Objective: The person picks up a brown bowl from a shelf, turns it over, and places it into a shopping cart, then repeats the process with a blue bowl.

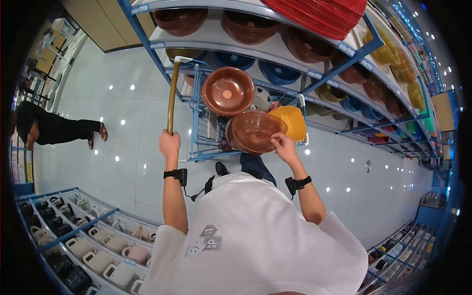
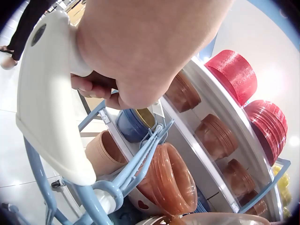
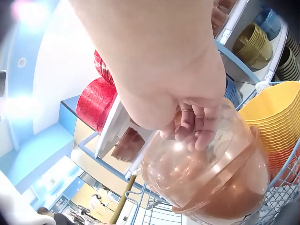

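Note:
My left hand (image 1: pixel 169 144) grips the brownish bar handle (image 1: pixel 172 101) of a blue wire shopping cart (image 1: pixel 201 153). In the left wrist view, fingers curl around the bar beside its white plastic end piece (image 2: pixel 44 98). At the cart's near side, my right hand (image 1: pixel 285 148) pinches the rim of a translucent brown basin (image 1: pixel 251 133). That basin lies tilted over the cart in the right wrist view, fingertips at its edge. Behind it sits a stack of reddish-brown basins (image 1: pixel 216 101). To the right stands a stack of yellow tubs (image 1: pixel 295 120), with a grey patterned item (image 1: pixel 262 100) between.
Shelves of brown bowls (image 1: pixel 250 29), blue basins (image 1: pixel 280 73) and red basins (image 1: pixel 324 17) rise directly beyond the cart. Behind me on the left, a rack holds white pitchers (image 1: pixel 98 263). Another person's legs (image 1: pixel 64 127) stand at the far left on the tiled floor (image 1: pixel 132 108).

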The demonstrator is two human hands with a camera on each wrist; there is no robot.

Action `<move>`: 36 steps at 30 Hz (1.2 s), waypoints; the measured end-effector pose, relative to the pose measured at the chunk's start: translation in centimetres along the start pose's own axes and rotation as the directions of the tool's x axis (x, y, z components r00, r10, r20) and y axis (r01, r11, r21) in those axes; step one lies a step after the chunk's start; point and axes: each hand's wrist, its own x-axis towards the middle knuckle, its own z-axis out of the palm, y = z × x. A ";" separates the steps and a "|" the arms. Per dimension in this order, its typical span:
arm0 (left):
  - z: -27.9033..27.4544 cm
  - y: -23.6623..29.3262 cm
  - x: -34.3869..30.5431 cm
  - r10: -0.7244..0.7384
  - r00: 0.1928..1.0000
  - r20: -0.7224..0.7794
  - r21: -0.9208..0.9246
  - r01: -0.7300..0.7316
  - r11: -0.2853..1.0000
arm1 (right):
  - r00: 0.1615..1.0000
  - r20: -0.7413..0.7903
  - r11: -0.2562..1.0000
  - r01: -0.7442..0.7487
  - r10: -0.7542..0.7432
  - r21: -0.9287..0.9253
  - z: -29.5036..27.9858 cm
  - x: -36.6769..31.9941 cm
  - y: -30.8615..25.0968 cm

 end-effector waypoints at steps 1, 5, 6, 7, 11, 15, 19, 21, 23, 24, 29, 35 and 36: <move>0.0 0.0 0.0 0.001 1.000 0.001 -0.004 -0.001 1.000 | 1.000 0.007 0.999 -0.018 0.018 -0.047 -0.1 0.0 0.3; -0.1 0.2 -0.2 -0.001 1.000 0.001 -0.004 0.001 1.000 | 0.996 0.082 0.974 0.044 -0.026 -0.222 -1.2 -0.5 1.9; -0.1 0.2 -0.2 0.002 1.000 -0.007 0.005 -0.002 1.000 | 0.985 0.165 0.961 0.000 0.047 -0.275 -1.4 -0.9 1.4; -0.1 0.2 -0.2 0.004 1.000 -0.002 0.004 -0.004 1.000 | 0.962 0.242 0.943 -0.038 0.123 -0.330 -1.6 -1.2 0.9; 0.1 0.0 -0.2 0.024 0.999 -0.026 0.002 -0.024 1.000 | 0.842 0.418 0.929 -0.234 0.341 -0.286 -2.0 -1.7 -1.6; 0.1 0.0 -0.1 0.020 1.000 -0.019 0.010 -0.020 1.000 | 0.881 0.411 0.959 -0.143 0.236 -0.244 -4.2 0.5 0.3; 0.3 -0.1 0.1 0.027 1.000 -0.014 0.019 -0.027 0.999 | 0.926 0.308 0.905 -0.076 0.220 -0.419 -9.9 5.9 -0.5; 0.1 -0.1 0.0 0.032 0.999 -0.019 0.011 -0.032 0.999 | 0.946 0.199 0.850 -0.121 0.255 -0.513 -12.7 8.8 -4.0; 0.0 0.1 -0.1 0.029 0.999 -0.019 0.015 -0.029 0.999 | 0.998 0.051 0.821 0.062 -0.041 -0.568 -15.2 11.9 -4.9; 0.0 0.2 -0.1 0.023 1.000 -0.020 0.019 -0.023 1.000 | 0.992 -0.035 0.797 0.079 -0.125 -0.599 -15.9 13.1 -6.2; 0.1 0.0 0.1 -0.003 1.000 -0.009 0.021 0.003 1.000 | 0.918 -0.278 0.761 0.039 -0.283 -0.648 -18.7 19.4 -12.1; -0.2 0.4 -0.2 -0.027 1.000 -0.009 0.033 0.027 0.999 | 0.890 -0.342 0.699 -0.037 -0.303 -0.714 -20.4 25.8 -13.3; -0.3 0.5 -0.2 -0.024 1.000 -0.011 0.041 0.024 0.999 | 0.890 -0.340 0.676 -0.048 -0.305 -0.735 -20.7 26.8 -13.1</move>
